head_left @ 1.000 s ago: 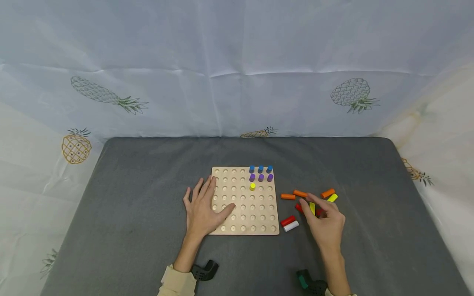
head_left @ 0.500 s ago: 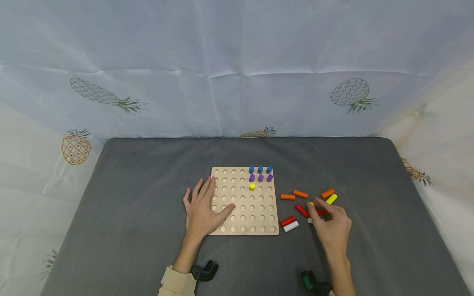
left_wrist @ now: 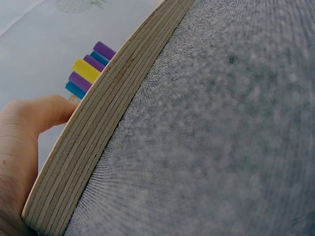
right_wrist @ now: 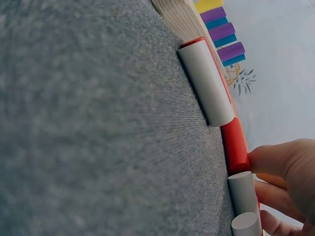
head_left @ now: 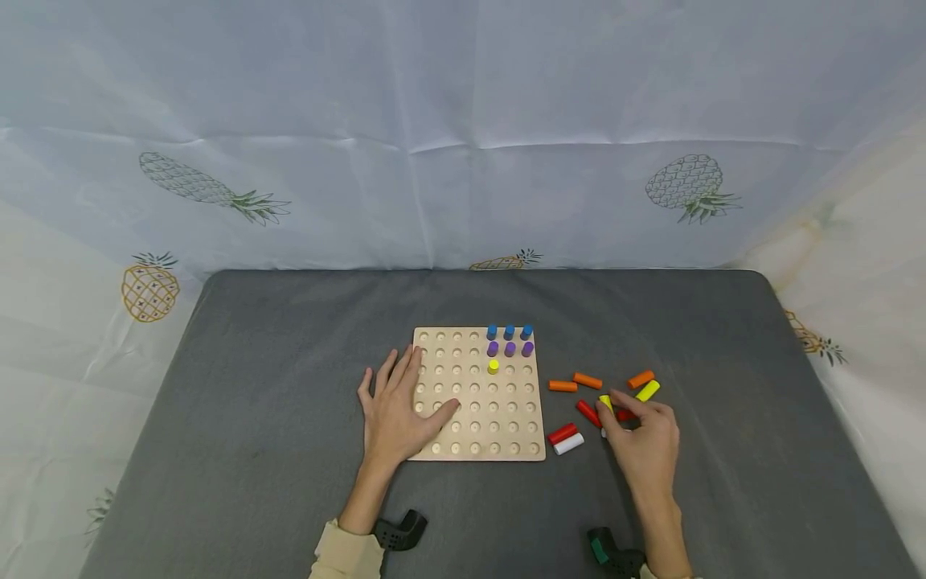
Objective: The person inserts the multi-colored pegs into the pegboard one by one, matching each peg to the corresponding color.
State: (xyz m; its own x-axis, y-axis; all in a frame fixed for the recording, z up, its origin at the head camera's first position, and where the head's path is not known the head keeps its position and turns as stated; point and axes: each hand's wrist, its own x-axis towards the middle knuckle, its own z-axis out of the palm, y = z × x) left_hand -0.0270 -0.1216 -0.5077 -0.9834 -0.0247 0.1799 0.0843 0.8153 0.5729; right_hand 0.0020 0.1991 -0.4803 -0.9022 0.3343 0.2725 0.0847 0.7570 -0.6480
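Observation:
My left hand rests spread on the left side of a light wooden pegboard, its thumb lying over the near edge. Three blue pegs stand in the far row, three purple pegs in the row before it, and one yellow peg in the third. To the right of the board, my right hand pinches another yellow peg between thumb and forefinger, low among the loose pegs. In the right wrist view that peg is hidden, and the thumb overlaps the end of a red peg.
Loose orange pegs, another yellow peg, red pegs and white pegs lie around the right hand on the grey cloth. A pineapple-print curtain hangs behind the table.
My right hand has shifted a little right and then slightly back left, baring a red peg, and now has the yellow peg between thumb and forefinger. The left hand stays still.

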